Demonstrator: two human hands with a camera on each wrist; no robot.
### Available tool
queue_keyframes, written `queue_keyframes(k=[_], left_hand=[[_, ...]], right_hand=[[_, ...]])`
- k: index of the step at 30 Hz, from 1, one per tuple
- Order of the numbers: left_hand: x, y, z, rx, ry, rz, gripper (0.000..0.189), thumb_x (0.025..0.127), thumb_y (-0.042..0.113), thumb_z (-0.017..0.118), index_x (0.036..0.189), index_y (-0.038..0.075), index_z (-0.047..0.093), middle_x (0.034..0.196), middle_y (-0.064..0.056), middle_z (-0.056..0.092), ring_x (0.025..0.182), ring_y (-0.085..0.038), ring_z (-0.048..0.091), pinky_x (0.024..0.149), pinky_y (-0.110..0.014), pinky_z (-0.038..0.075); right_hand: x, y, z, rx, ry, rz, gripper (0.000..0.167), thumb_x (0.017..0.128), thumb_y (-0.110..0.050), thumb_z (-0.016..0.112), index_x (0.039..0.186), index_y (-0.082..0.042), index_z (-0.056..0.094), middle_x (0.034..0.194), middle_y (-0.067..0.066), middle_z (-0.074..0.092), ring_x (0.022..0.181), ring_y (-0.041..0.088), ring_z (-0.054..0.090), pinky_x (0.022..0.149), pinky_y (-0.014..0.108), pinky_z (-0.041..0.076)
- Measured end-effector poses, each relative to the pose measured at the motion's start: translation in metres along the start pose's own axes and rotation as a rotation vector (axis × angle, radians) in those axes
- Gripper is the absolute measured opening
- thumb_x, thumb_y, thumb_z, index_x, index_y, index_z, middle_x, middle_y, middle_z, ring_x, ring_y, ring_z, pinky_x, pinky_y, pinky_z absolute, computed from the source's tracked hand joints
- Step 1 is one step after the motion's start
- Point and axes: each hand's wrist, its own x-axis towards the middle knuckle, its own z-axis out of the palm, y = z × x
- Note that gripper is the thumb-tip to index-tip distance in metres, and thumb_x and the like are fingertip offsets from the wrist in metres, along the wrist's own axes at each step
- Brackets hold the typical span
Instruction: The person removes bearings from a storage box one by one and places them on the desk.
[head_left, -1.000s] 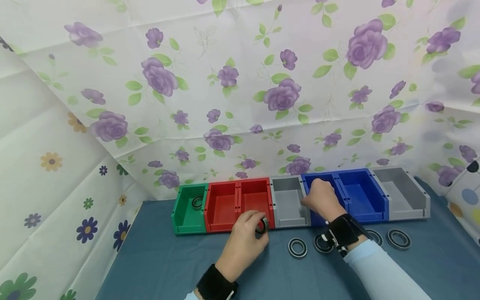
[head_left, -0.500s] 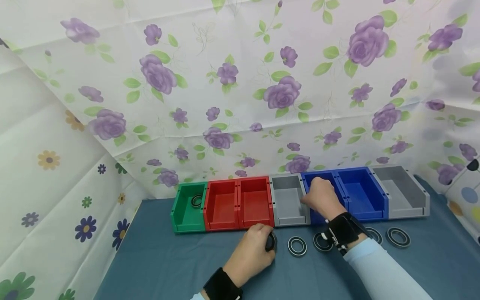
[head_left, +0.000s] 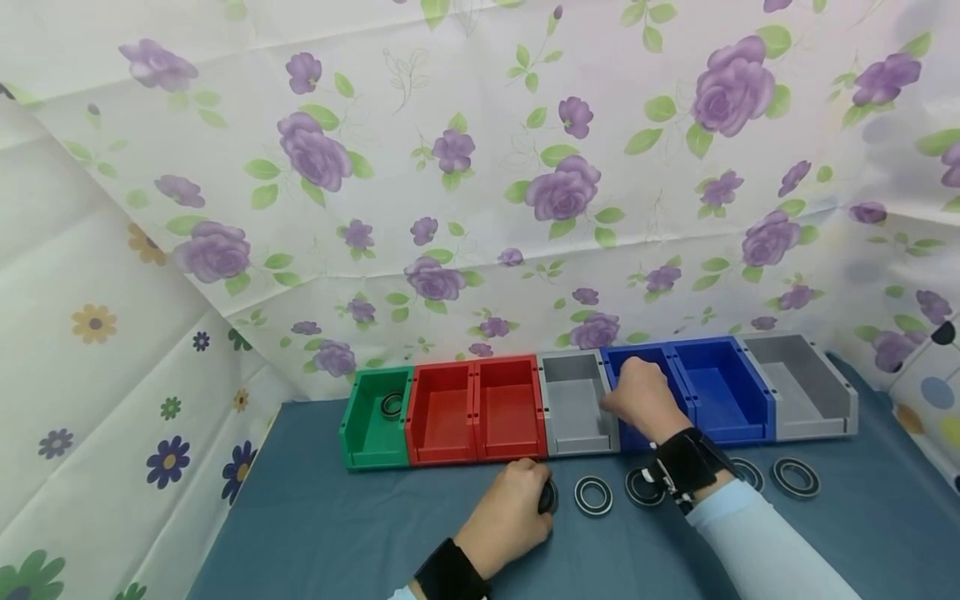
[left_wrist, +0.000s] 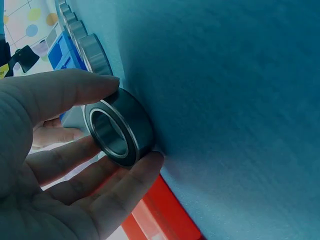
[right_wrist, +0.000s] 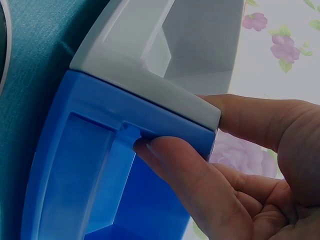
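My left hand (head_left: 502, 518) holds a ball bearing (left_wrist: 135, 117) by its rim between thumb and fingertips. The bearing stands on edge right at the blue cloth, just in front of the red bins (head_left: 510, 408). My right hand (head_left: 643, 402) pinches the adjoining side walls of the middle grey bin (right_wrist: 107, 55) and the left blue bin (right_wrist: 62, 160), with fingertips on both sides. Its wrist strap partly covers one bearing (head_left: 636, 492) on the cloth. Another bearing (head_left: 581, 502) lies flat just right of my left hand.
The bins stand in one row against the flowered backdrop (head_left: 450, 208). At the left end is a green bin (head_left: 360, 433) with a bearing (head_left: 384, 406) in it. Two more bearings, one at the far right (head_left: 797, 493), lie before the right blue bin (head_left: 723, 400) and end grey bin (head_left: 817, 427).
My left hand has moved down and right with the bearing, from the front of the right red bin to the cloth beside the other bearings. My right hand has stayed put.
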Motion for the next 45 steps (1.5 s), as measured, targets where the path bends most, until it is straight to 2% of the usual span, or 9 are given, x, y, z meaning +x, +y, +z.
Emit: queue_keyframes(k=[12, 17, 20, 24, 27, 31, 35, 40, 45], left_hand=[[-0.001, -0.001, 0.003, 0.058, 0.037, 0.029, 0.044, 0.072, 0.023, 0.079, 0.113, 0.015, 0.064, 0.100, 0.003, 0.066, 0.084, -0.007, 0.055, 0.077, -0.030, 0.052], [-0.002, -0.001, 0.001, 0.064, 0.050, 0.025, 0.046, 0.072, 0.025, 0.079, 0.115, 0.016, 0.064, 0.103, 0.002, 0.066, 0.087, -0.008, 0.057, 0.079, -0.032, 0.053], [-0.002, -0.005, -0.005, 0.046, 0.098, 0.026, 0.045, 0.074, 0.029, 0.077, 0.116, 0.016, 0.064, 0.103, 0.002, 0.065, 0.089, -0.009, 0.058, 0.081, -0.033, 0.053], [-0.004, -0.014, -0.025, 0.004, 0.229, 0.018, 0.047, 0.078, 0.032, 0.074, 0.120, 0.015, 0.062, 0.110, -0.001, 0.065, 0.099, -0.014, 0.061, 0.084, -0.037, 0.053], [-0.004, -0.028, -0.045, -0.036, 0.350, -0.004, 0.049, 0.081, 0.032, 0.071, 0.125, 0.015, 0.058, 0.120, -0.003, 0.062, 0.109, -0.019, 0.059, 0.088, -0.039, 0.052], [-0.002, -0.053, -0.069, -0.047, 0.509, -0.057, 0.049, 0.084, 0.028, 0.068, 0.129, 0.014, 0.054, 0.128, -0.005, 0.056, 0.117, -0.022, 0.053, 0.091, -0.041, 0.050], [0.000, -0.081, -0.089, -0.030, 0.613, -0.105, 0.049, 0.087, 0.019, 0.064, 0.133, 0.008, 0.049, 0.134, -0.012, 0.050, 0.123, -0.028, 0.048, 0.094, -0.046, 0.048], [0.002, -0.117, -0.103, -0.027, 0.643, -0.180, 0.046, 0.090, 0.009, 0.058, 0.134, 0.001, 0.045, 0.133, -0.019, 0.048, 0.121, -0.033, 0.048, 0.093, -0.048, 0.047], [0.001, -0.145, -0.106, -0.067, 0.555, -0.259, 0.046, 0.093, 0.003, 0.048, 0.137, -0.001, 0.038, 0.136, -0.022, 0.045, 0.121, -0.037, 0.047, 0.094, -0.049, 0.046]], right_hand=[[-0.001, 0.000, 0.002, -0.004, 0.003, -0.001, 0.019, 0.076, -0.021, 0.071, 0.074, -0.003, 0.063, 0.065, 0.009, 0.060, 0.054, 0.020, 0.057, 0.045, 0.027, 0.044], [-0.001, 0.002, 0.003, -0.003, 0.006, -0.001, 0.019, 0.076, -0.021, 0.071, 0.071, -0.004, 0.063, 0.063, 0.008, 0.059, 0.053, 0.020, 0.057, 0.044, 0.027, 0.044], [-0.001, 0.003, 0.003, -0.006, 0.005, -0.001, 0.020, 0.077, -0.021, 0.071, 0.071, -0.004, 0.063, 0.063, 0.008, 0.060, 0.053, 0.020, 0.057, 0.044, 0.027, 0.044], [0.000, 0.003, 0.002, -0.006, 0.006, -0.004, 0.020, 0.077, -0.022, 0.071, 0.072, -0.004, 0.063, 0.064, 0.009, 0.059, 0.054, 0.020, 0.057, 0.045, 0.026, 0.044], [0.000, 0.003, 0.001, -0.007, 0.009, -0.010, 0.021, 0.077, -0.022, 0.071, 0.073, -0.004, 0.063, 0.064, 0.009, 0.059, 0.054, 0.020, 0.057, 0.045, 0.026, 0.044], [0.000, 0.003, 0.001, -0.006, 0.010, -0.024, 0.020, 0.077, -0.022, 0.071, 0.072, -0.004, 0.063, 0.063, 0.008, 0.059, 0.053, 0.019, 0.057, 0.044, 0.027, 0.044], [0.000, 0.003, 0.000, -0.005, 0.014, -0.035, 0.020, 0.077, -0.021, 0.071, 0.070, -0.004, 0.063, 0.062, 0.008, 0.058, 0.052, 0.019, 0.056, 0.044, 0.027, 0.043], [0.000, 0.003, 0.000, -0.005, 0.017, -0.035, 0.020, 0.077, -0.021, 0.070, 0.069, -0.004, 0.062, 0.061, 0.007, 0.057, 0.052, 0.020, 0.056, 0.044, 0.027, 0.043], [0.000, 0.002, 0.001, -0.005, 0.007, -0.026, 0.019, 0.077, -0.021, 0.070, 0.072, -0.004, 0.063, 0.064, 0.008, 0.058, 0.054, 0.020, 0.056, 0.044, 0.028, 0.043]])
